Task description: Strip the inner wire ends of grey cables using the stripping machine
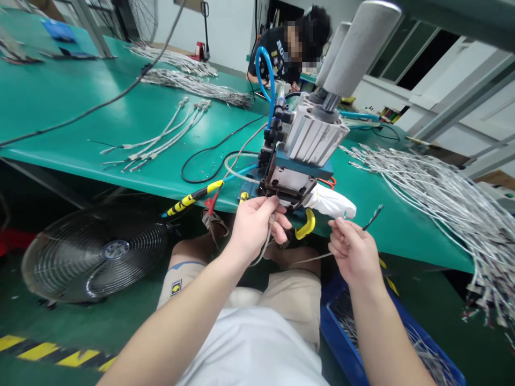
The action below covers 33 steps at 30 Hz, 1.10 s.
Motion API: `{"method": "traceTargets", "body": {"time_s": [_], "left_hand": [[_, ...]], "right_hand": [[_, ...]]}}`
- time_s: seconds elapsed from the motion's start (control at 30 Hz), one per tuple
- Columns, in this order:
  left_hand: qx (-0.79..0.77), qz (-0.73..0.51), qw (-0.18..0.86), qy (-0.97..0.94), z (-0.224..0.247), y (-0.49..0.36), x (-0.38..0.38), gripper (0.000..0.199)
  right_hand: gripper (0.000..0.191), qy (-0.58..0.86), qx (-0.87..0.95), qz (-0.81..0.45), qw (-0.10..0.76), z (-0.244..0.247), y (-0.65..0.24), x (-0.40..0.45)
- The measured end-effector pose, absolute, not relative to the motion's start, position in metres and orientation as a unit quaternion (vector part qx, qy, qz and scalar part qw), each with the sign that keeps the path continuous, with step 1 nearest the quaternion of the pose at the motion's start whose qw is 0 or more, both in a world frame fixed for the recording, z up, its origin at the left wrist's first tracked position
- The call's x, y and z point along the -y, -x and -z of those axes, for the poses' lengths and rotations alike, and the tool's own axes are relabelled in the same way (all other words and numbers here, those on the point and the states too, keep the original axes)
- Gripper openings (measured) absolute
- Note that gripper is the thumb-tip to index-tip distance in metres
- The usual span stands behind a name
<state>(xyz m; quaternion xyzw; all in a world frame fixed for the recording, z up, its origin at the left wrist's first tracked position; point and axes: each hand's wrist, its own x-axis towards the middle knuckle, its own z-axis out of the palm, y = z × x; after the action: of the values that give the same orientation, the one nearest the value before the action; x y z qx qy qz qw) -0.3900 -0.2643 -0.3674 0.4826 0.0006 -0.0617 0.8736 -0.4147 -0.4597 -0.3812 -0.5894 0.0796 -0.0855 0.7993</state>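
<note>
My left hand (257, 222) pinches one end of a thin grey cable (266, 242) at the front of a pneumatic press (287, 185). The fingertips are close against the press jaws, and the cable tip is hidden there. The cable loops down below the hand. My right hand (354, 244) is closed on the cable's other part, off to the right, below the table edge. A dark, frayed wire end (374, 217) sticks out above its knuckles. A white cloth-like sleeve (332, 201) juts from the press just above my right fingertips.
Finished-looking cables lie in a large pile (426, 187) on the right of the green table (80, 118), with smaller bundles at left. A blue bin (341, 343) of cables stands below right, a floor fan (100, 252) below left. A co-worker (281, 53) sits opposite.
</note>
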Motion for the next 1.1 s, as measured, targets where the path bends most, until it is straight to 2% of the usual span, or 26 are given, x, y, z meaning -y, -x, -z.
{"method": "traceTargets", "body": {"time_s": [1.1], "left_hand": [[0.008, 0.04, 0.878, -0.477, 0.368, 0.4, 0.266, 0.026]], "right_hand": [[0.023, 0.58, -0.091, 0.075, 0.806, 0.387, 0.414, 0.463]]}}
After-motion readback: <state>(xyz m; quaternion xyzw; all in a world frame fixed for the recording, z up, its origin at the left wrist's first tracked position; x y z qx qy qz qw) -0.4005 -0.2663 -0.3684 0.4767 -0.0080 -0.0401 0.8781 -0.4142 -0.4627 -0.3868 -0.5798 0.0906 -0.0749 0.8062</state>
